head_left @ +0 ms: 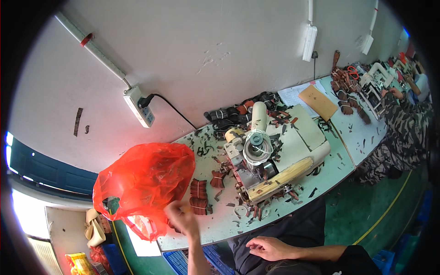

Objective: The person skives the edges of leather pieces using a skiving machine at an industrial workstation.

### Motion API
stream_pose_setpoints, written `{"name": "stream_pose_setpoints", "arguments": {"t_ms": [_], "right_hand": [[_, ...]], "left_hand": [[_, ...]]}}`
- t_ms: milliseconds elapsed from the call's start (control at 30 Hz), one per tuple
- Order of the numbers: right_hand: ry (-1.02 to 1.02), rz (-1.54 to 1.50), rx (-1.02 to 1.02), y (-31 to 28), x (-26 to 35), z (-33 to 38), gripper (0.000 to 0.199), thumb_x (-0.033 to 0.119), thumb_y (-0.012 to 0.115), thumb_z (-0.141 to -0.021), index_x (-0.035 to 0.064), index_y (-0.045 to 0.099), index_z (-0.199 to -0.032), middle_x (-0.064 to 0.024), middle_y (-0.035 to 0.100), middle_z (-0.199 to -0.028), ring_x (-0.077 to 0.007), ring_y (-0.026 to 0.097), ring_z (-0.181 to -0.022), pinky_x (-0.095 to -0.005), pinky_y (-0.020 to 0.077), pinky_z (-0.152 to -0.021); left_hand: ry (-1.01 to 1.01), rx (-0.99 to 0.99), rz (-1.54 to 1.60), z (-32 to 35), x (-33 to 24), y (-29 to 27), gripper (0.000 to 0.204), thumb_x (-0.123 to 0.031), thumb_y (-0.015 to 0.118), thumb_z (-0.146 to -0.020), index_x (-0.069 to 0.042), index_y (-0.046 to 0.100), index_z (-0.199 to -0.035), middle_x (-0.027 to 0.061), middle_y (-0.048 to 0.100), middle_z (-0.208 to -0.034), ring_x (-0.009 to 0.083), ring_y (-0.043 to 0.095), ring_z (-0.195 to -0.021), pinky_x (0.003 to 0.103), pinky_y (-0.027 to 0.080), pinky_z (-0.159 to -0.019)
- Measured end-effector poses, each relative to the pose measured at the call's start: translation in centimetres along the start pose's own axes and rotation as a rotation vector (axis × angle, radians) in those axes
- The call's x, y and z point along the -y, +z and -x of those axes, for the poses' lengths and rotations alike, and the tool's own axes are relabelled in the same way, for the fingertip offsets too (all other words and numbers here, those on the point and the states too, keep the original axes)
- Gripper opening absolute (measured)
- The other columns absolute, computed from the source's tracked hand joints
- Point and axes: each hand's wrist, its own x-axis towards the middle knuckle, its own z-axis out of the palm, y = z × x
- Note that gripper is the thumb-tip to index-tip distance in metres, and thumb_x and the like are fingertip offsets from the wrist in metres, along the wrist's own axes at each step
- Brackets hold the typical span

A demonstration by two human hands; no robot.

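Note:
My left hand is over the table's front left part, at the lower right edge of a red plastic bag. It is smeared by motion, so its fingers and anything in them cannot be made out. Just beyond it lie banded bundles of brown leather-like strips. A smaller tied bundle sits beside them, near the machine. Over my dark-clothed lap rests my right hand, palm down with fingers loosely stretched and nothing visible in it. The cream bench machine stands beyond that hand, strewn with dark scraps.
Black and brown bundles lie along the wall behind the machine. A brown envelope rests on papers. A power strip feeds a black cable. Blue crates stand below the table. A co-worker in camouflage sits at the right.

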Motion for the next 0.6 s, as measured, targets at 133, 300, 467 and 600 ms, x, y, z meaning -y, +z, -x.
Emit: {"name": "stream_pose_setpoints", "arguments": {"t_ms": [133, 300, 467, 600], "right_hand": [[0.034, 0.036, -0.041, -0.6, 0.1, 0.3, 0.026, 0.02, 0.063, -0.09, 0.0036, 0.057, -0.109, -0.0136, 0.064, -0.098, -0.0247, 0.066, -0.087, -0.0331, 0.0537, -0.074], [0.07, 0.035, -0.086, -0.5, 0.0, 1.0, 0.025, 0.02, 0.063, -0.089, 0.0031, 0.06, -0.108, -0.0128, 0.064, -0.095, -0.0232, 0.066, -0.086, -0.032, 0.0529, -0.073], [0.051, 0.014, -0.158, -0.6, -0.7, 0.7, 0.025, 0.019, 0.063, -0.088, 0.0027, 0.06, -0.107, -0.0117, 0.064, -0.093, -0.0223, 0.065, -0.08, -0.031, 0.052, -0.07], [-0.058, 0.119, -0.35, -1.7, -0.1, -1.3, 0.018, 0.01, 0.065, -0.086, 0.0019, 0.06, -0.1, -0.0118, 0.061, -0.086, -0.0244, 0.063, -0.072, -0.0333, 0.0503, -0.064]], "left_hand": [[0.024, 0.521, -0.426, 1.4, -1.4, 6.9, 0.048, -0.026, 0.073, -0.075, -0.004, 0.057, -0.115, 0.0136, 0.061, -0.113, 0.0335, 0.051, -0.108, 0.045, 0.039, -0.091], [0.125, 0.543, -0.676, 1.6, -0.2, 11.5, 0.053, -0.031, 0.07, -0.075, -0.005, 0.055, -0.12, 0.0114, 0.061, -0.114, 0.0327, 0.047, -0.112, 0.048, 0.034, -0.095], [0.195, 0.488, -0.643, 2.5, -0.8, 9.8, 0.054, -0.028, 0.066, -0.076, -0.005, 0.055, -0.124, 0.013, 0.062, -0.109, 0.031, 0.048, -0.109, 0.046, 0.036, -0.093], [-0.561, 0.855, 0.041, 4.7, -2.4, 3.5, 0.041, -0.024, 0.056, -0.089, -0.002, 0.055, -0.124, 0.0121, 0.063, -0.107, 0.0268, 0.056, -0.1, 0.038, 0.043, -0.087]]}}
